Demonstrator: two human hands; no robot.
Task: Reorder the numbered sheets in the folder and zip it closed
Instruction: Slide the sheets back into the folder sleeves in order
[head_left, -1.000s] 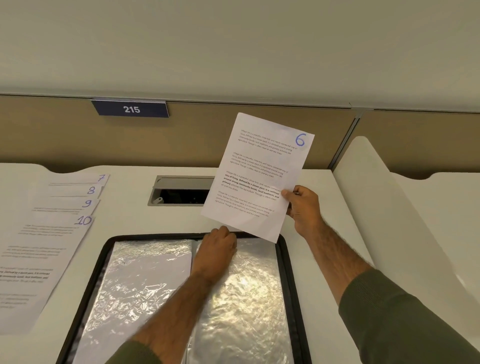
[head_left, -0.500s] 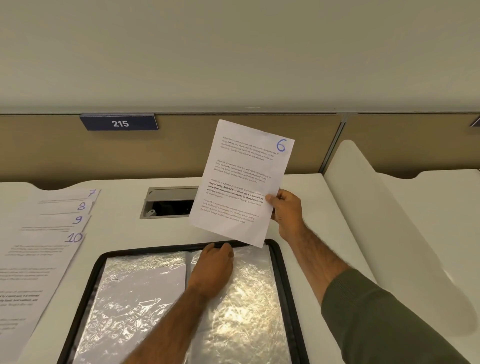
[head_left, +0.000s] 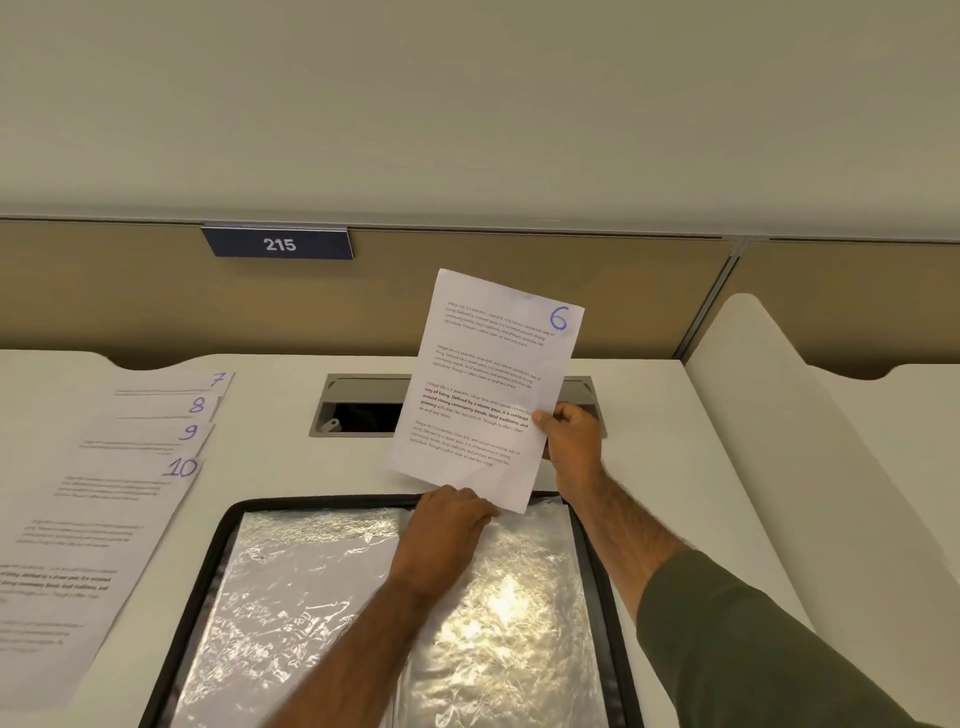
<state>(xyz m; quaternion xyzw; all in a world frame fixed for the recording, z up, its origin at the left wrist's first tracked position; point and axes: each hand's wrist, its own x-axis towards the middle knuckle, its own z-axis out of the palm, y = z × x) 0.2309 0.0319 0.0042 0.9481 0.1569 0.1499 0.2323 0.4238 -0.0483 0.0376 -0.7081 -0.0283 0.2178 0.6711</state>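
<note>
The open folder (head_left: 228, 535) lies flat on the desk, black-rimmed with crinkled silver lining. My right hand (head_left: 574, 447) pinches the right edge of the sheet numbered 6 (head_left: 483, 384) and holds it upright above the folder's far edge. My left hand (head_left: 447, 530) rests on the top of the folder's right half, fingers at the sheet's lower edge; whether it grips anything I cannot tell. Sheets 7, 8, 9 and 10 (head_left: 119, 499) lie fanned on the desk to the left, 10 on top.
A recessed cable slot (head_left: 358, 405) sits in the desk behind the folder. A beige partition with a "215" plate (head_left: 278, 243) closes the back. A white curved divider (head_left: 779, 441) stands on the right.
Sheet 6 has stayed in my right hand, sinking slightly toward the folder. My left hand has remained on the folder's right half, near the sheet's bottom edge. The view has shifted.
</note>
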